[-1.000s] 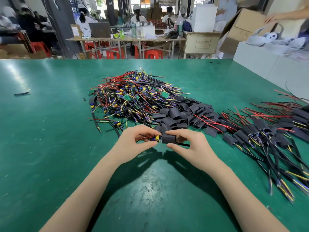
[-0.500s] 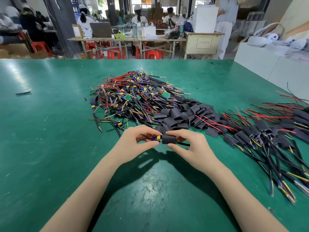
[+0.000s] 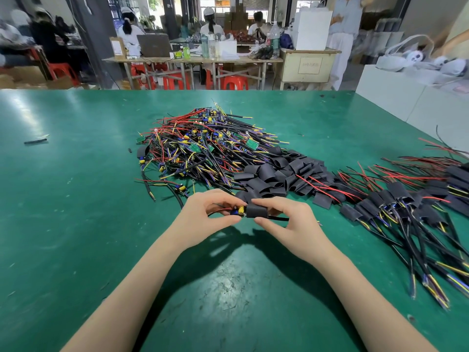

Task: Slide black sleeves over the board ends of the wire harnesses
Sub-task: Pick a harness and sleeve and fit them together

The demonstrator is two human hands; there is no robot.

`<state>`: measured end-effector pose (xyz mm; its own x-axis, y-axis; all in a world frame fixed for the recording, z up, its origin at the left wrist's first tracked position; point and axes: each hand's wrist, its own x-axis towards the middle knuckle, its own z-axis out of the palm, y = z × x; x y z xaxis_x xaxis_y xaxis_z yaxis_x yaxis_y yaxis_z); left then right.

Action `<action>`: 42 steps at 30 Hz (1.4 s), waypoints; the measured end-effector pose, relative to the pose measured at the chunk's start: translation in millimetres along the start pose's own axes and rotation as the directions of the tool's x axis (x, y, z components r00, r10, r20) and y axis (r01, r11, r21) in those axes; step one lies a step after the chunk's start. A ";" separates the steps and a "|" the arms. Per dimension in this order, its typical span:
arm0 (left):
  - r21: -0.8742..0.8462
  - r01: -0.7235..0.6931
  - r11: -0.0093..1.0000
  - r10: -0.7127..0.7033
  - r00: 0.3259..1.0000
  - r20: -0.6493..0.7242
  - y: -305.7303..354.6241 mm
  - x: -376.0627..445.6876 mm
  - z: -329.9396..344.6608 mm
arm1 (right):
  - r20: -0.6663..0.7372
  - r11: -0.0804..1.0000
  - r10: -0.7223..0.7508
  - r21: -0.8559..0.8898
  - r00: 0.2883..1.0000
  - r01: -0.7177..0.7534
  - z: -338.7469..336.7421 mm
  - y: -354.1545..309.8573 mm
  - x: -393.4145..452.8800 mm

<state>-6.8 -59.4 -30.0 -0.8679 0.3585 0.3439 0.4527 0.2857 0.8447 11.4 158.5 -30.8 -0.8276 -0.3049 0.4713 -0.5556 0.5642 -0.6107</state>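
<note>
On the green table [image 3: 76, 224], two hands [image 3: 253, 219] pinch one harness [image 3: 237, 210] and one sleeve [image 3: 256, 210].

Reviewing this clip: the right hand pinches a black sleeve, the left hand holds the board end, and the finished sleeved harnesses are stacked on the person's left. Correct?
Not quite. The head view shows the finished sleeved harnesses on the person's right. The right hand does pinch the black sleeve, and the left hand holds the board end.

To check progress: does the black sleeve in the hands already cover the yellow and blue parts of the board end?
No, the black sleeve sits beside the exposed yellow and blue parts.
</note>
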 end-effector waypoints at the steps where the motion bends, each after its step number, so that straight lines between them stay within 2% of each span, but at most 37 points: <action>1: -0.003 0.005 1.000 -0.005 1.000 -0.005 0.2 0.1 0.1 | -0.002 1.000 -0.005 -0.008 1.000 0.005 -0.1 -0.4 0.2; 8: 0.007 0.023 1.000 -0.023 1.000 -0.004 1.4 -0.3 0.2 | 0.070 0.995 -0.026 -0.092 0.997 0.032 -4.8 -1.5 0.0; 13: 0.073 -0.027 0.997 0.026 0.999 0.019 -0.8 -1.9 0.0 | 0.102 0.993 -0.012 -0.117 0.995 0.024 -1.7 2.0 -0.2; 18: 0.081 -0.062 0.995 0.065 0.997 -0.030 -0.7 -1.7 2.2 | 0.093 0.994 -0.010 -0.112 0.996 0.020 -0.1 1.9 -0.3; 28: 0.012 0.007 1.000 -0.006 1.000 -0.022 -5.6 -1.9 5.7 | 0.128 0.987 -0.083 -0.127 0.988 0.100 1.5 -1.1 0.8; 32: 0.005 0.012 1.000 -0.012 1.000 -0.003 -4.5 -1.7 4.8 | 0.116 0.987 -0.075 -0.132 0.990 0.090 1.9 -0.4 -0.2; 36: 0.034 0.093 0.995 -0.093 0.996 0.007 -5.3 -0.9 -1.2 | 0.085 0.987 -0.067 -0.143 0.994 0.079 0.8 1.5 1.0; 42: 0.036 0.122 0.992 -0.122 0.992 -0.007 -5.4 -2.5 3.1 | 0.130 0.980 -0.064 -0.177 0.989 0.087 4.5 3.9 -0.4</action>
<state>-6.4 -59.1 -36.8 -0.9181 0.3148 0.2409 0.3502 0.3593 0.8650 9.2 157.5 -36.2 -0.7938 -0.4378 0.4222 -0.6022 0.6627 -0.4451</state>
